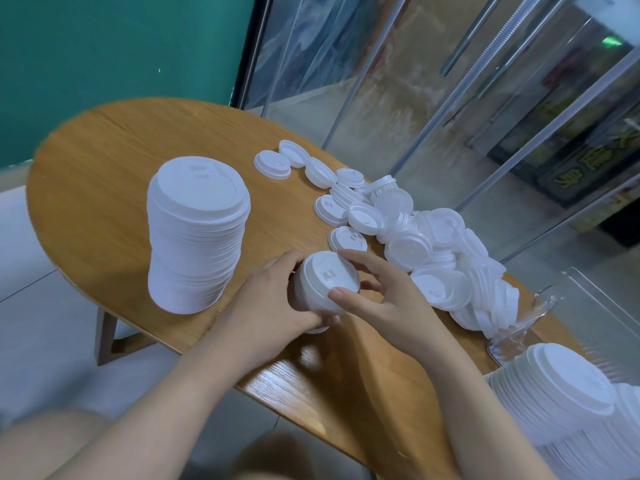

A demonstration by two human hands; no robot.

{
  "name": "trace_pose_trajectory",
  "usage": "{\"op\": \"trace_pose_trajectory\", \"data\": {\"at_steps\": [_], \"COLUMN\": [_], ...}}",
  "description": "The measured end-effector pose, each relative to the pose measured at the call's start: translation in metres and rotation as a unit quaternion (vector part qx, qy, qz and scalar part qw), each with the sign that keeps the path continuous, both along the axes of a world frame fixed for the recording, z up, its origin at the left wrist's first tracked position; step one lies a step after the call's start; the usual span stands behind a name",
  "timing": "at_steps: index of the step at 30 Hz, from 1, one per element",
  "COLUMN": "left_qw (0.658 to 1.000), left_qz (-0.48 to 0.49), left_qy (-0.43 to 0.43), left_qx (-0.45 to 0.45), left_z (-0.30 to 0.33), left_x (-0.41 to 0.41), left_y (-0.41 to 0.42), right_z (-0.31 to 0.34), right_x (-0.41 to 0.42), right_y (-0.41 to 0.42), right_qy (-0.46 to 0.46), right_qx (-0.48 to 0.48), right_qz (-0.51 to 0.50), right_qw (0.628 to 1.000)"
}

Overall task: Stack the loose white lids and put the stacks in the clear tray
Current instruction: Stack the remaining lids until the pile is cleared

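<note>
Near table edge, small stack (pixel 323 289): short column of white lids, lifted just off the wood, tilted toward the camera, top lid facing up.
Left hand (pixel 277 299): curled round the stack's near and left side, thumb under its lower end; cups the column, likely so the lids stay nested.
Right hand (pixel 377 299): thumb and forefinger pinching the top lid's rim, other fingers spread loose; probably seating or squaring that lid on the column.
Loose lids (pixel 433 251): heaped along the far right of the table, some face up, some on edge, a few lying singly nearer the middle; well within reach of the right hand, many left to stack.
Tall stack (pixel 197 237): standing upright on the left, well apart from the hands, leaning a little; not yet in the tray.
Right stack (pixel 568 403): tall columns of lids at the lower right corner, apparently inside the tray.
Clear tray (pixel 588 292): transparent walls showing above and beside the right stack; base hidden, so contents beyond those columns cannot be told.
Table (pixel 104 174): oval, wood-grained, bearing everything.
Progress: midway by the look of it, stacking in hand.
</note>
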State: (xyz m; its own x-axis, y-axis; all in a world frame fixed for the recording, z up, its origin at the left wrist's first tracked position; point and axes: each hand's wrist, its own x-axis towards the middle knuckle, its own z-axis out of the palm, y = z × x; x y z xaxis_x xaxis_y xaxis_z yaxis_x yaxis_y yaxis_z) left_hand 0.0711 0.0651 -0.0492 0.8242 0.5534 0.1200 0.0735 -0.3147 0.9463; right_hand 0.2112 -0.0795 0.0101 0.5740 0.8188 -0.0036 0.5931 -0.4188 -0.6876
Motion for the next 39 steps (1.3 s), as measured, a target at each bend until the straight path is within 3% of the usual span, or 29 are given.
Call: {"op": "trace_pose_trajectory", "data": {"at_steps": [3,6,12,18,27,35,39], "left_qw": [1.000,1.000,1.000,1.000,1.000,1.000,1.000], "left_qz": [0.000,0.003,0.001,-0.008,-0.017,-0.017,-0.019], "left_qy": [-0.002,-0.002,0.002,-0.003,0.000,0.005,-0.002], "left_qx": [0.002,0.013,0.012,0.016,0.001,0.001,-0.003], "left_z": [-0.001,-0.005,-0.005,-0.006,-0.005,-0.007,-0.007], "left_x": [0.001,0.001,0.004,0.001,0.003,0.004,0.004], "left_y": [-0.001,0.000,-0.004,-0.004,-0.001,-0.001,-0.003], "right_z": [0.004,0.004,-0.029,-0.061,-0.073,-0.026,0.013], "right_x": [0.008,0.026,0.072,0.090,0.098,0.061,0.030], "right_y": [0.001,0.009,0.037,0.049,0.053,0.025,0.003], "right_qy": [0.034,0.039,-0.046,-0.104,-0.078,-0.040,0.011], "right_qx": [0.045,0.120,0.049,0.050,0.060,0.133,0.187], "right_qz": [-0.003,-0.098,-0.208,-0.221,-0.214,-0.218,-0.166], "right_qw": [0.998,0.987,0.976,0.968,0.972,0.966,0.968]}}
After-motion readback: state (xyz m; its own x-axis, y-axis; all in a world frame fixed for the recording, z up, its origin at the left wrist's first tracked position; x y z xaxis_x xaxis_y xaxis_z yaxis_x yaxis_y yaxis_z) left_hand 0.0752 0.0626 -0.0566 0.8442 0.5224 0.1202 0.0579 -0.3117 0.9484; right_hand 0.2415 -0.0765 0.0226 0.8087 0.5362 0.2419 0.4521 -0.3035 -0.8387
